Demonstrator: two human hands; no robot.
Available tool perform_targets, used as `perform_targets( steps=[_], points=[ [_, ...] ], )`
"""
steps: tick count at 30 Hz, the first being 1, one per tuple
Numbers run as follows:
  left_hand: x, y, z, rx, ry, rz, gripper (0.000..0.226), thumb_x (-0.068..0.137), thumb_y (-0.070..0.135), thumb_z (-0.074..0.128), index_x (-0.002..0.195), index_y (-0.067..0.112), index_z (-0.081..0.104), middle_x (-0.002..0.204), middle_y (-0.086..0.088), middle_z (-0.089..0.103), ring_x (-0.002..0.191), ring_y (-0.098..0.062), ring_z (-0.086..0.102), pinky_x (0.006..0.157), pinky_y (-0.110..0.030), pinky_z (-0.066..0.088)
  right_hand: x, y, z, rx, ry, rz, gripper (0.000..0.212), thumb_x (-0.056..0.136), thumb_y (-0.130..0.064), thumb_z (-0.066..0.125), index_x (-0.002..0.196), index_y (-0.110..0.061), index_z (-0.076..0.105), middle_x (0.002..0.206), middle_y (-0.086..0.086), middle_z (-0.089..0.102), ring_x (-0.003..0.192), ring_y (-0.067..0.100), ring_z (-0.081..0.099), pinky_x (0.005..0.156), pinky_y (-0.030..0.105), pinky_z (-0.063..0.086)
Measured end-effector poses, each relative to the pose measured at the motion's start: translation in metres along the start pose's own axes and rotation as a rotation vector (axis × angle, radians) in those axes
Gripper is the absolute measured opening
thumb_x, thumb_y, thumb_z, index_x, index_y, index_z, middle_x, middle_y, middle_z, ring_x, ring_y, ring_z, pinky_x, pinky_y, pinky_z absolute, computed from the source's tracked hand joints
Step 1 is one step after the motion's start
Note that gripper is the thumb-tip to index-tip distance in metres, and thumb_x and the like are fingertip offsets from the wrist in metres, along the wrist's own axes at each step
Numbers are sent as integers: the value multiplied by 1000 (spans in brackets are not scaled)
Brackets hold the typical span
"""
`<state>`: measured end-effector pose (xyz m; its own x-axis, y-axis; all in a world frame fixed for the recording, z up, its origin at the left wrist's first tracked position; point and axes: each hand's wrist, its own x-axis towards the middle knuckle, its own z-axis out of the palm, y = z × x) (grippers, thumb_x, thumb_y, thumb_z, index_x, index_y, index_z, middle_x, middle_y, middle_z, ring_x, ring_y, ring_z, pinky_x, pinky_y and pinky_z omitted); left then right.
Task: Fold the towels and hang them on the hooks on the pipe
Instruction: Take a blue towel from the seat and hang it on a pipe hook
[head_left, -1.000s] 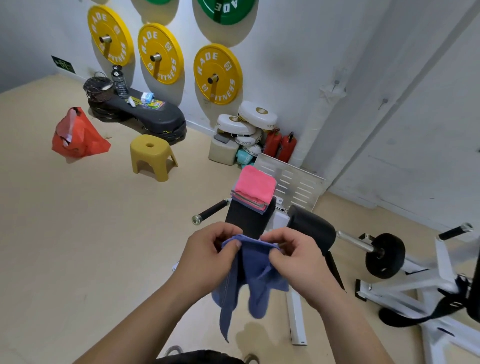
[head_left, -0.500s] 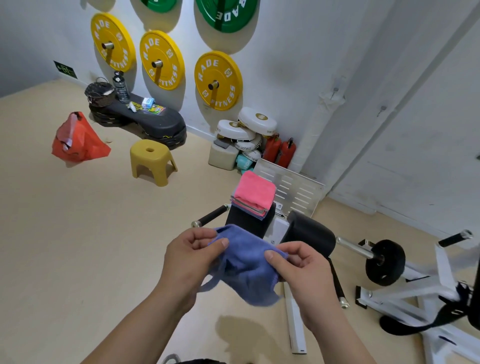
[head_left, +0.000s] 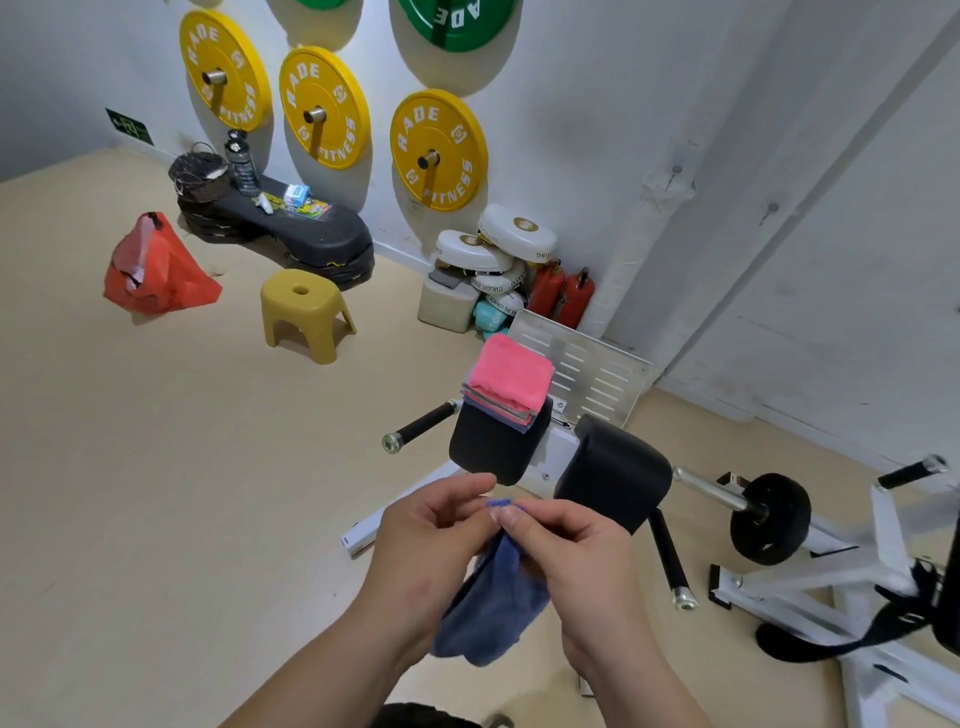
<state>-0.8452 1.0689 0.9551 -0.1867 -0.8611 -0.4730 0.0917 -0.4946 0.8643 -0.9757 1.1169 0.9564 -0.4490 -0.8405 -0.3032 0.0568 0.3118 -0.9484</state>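
Head view: we logged the blue towel (head_left: 488, 613) hanging low at centre frame, in front of the body. Its top edge was pinched by the left hand (head_left: 431, 540) and the right hand (head_left: 571, 556), the fingertips of both drawn close on one small bunch of cloth. We judged it light, limp and fuzzy, microfibre-like, not slippery but prone to sag and bunch, so best taken by two corners or along a hem rather than mid-panel. Beyond it a squared stack of folded towels (head_left: 511, 376), pink on top, rested on a smooth black pad (head_left: 491, 447).
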Motion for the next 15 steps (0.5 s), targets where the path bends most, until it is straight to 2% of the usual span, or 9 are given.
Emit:
perform_targets(
  steps=[3,5,10,15],
  points=[
    [-1,-2,0,47,35,33,25,86,0,78,100,19,78,91,-4,81,90,-20,78,79,-26,61,-3,3,0,14,76,-24,20,87,-5,78,78,-23,85,83,2,80,83,17,77,76,33,62],
    [-2,-2,0,101,31,62,23,86,1,78,100,20,79,88,1,81,86,-13,78,73,-20,59,-3,7,-1,21,111,-26,20,88,-7,78,78,-23,84,82,2,80,82,17,76,73,30,61],
    [-11,0,3,96,-47,83,20,91,-2,72,99,14,79,81,7,81,77,-5,77,60,-11,56,-6,17,6,27,74,-7,16,94,-12,72,90,-21,85,88,1,80,89,18,77,85,48,64],
    [-17,4,3,91,-52,110,22,90,-11,69,99,8,77,72,10,79,68,0,75,57,-7,53,-10,22,8,-71,29,-88,29,96,-7,64,101,-27,83,97,-4,79,97,18,74,91,48,62]
  ],
)
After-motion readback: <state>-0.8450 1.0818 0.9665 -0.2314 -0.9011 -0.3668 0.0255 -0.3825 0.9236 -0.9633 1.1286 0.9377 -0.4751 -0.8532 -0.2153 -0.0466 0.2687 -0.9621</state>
